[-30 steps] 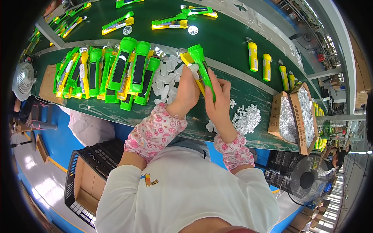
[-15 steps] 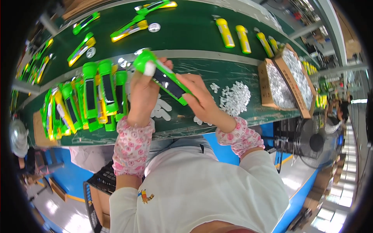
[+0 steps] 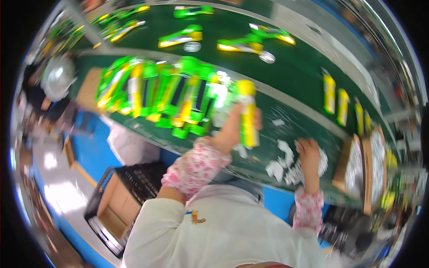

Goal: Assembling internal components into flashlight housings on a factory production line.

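Observation:
My left hand [image 3: 231,127] is wrapped round a flashlight [image 3: 247,117] with a green-and-yellow body. It is held upright above the green bench, its yellow side showing and its round head at the top. Over at the right, my right hand [image 3: 310,156] reaches down onto a pile of small white pieces [image 3: 292,175]. Its fingers are bent together at the pile's far side, and what lies between them is hidden. Left of my left hand, several more green-and-yellow flashlights [image 3: 178,91] with dark panels lie in a packed row. Motion blurs much of the picture.
A cardboard box [image 3: 355,172] of silvery pieces stands right of the pile. Beyond a raised rail, a green belt [image 3: 290,73] carries spaced-out flashlights, some with round silvery discs. A black crate [image 3: 118,205] with a carton inside stands on the floor at lower left.
The view has swung, shifting the bench scene leftward-to-right. The flashlight has turned from panel side to yellow side in my left hand. My right hand has left it and gone to the white pile.

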A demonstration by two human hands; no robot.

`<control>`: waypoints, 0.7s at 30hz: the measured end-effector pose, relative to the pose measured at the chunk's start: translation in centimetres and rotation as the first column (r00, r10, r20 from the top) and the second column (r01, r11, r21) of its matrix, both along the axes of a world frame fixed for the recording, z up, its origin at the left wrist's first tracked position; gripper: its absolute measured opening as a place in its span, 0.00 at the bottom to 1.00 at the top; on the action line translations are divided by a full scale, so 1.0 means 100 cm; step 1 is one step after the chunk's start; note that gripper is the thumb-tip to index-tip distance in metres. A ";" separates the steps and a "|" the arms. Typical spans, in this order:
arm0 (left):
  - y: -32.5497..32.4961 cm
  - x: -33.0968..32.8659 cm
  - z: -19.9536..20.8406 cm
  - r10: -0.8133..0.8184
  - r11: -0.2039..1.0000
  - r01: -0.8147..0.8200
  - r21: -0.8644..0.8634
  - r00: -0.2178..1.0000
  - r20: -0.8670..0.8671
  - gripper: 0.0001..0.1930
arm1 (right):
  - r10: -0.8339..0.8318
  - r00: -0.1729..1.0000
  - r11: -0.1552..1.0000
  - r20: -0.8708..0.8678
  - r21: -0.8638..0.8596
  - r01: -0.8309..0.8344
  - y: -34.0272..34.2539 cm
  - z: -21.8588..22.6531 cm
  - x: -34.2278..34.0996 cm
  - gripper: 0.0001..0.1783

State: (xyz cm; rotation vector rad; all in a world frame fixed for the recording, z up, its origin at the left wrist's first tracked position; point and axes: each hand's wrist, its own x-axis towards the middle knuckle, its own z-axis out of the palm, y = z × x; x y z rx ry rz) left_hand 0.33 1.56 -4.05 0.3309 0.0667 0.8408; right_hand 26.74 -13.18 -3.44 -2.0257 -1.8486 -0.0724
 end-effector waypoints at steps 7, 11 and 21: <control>-0.008 0.005 0.010 0.003 0.996 -0.024 -0.085 0.973 -0.232 0.27 | -0.020 0.995 0.995 -0.101 -0.101 0.009 -0.002 -0.012 0.006 0.13; -0.027 -0.002 0.019 0.030 0.995 -0.062 -0.073 0.927 -0.373 0.24 | 0.060 0.986 0.996 -0.156 -0.050 -0.068 0.010 -0.005 -0.003 0.10; -0.050 0.029 0.020 -0.022 0.999 0.015 -0.031 0.967 -0.253 0.18 | -0.024 0.920 0.997 -0.391 -0.072 -0.005 0.001 0.029 0.018 0.05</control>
